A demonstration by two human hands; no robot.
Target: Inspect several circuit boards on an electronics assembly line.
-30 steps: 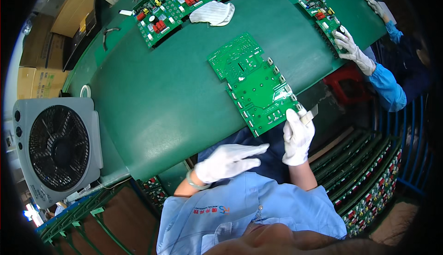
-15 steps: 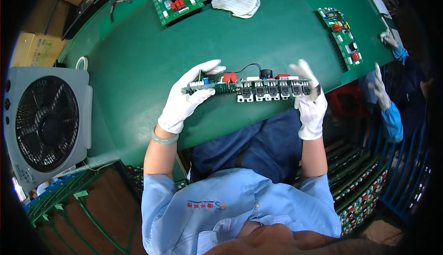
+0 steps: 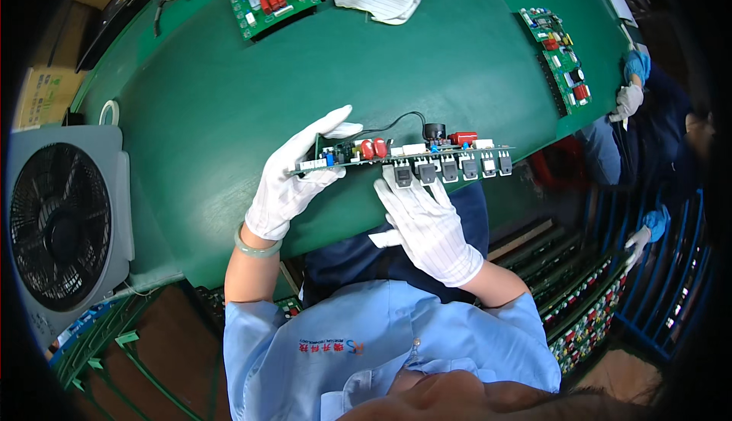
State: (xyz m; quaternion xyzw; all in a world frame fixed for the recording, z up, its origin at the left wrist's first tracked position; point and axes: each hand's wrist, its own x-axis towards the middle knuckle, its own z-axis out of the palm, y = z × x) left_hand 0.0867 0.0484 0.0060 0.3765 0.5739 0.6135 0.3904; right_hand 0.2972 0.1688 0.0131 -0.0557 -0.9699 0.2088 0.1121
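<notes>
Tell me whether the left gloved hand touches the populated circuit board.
Touching: the head view shows the left gloved hand gripping the populated circuit board by its left end, thumb below.

The gloved left hand (image 3: 284, 185) grips one end of a populated circuit board (image 3: 415, 151) edge-on above the green worktable (image 3: 213, 108), the gloved right hand (image 3: 427, 230) extending its fingers to the black transistors (image 3: 448, 169) along its edge.

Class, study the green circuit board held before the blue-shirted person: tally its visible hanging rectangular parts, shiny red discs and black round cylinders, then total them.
Mostly dark, rectangular hanging parts: 6
Shiny red disc-shaped parts: 2
Black, round, cylindrical part: 1
Total counted on the flat green circuit board: 9
</notes>
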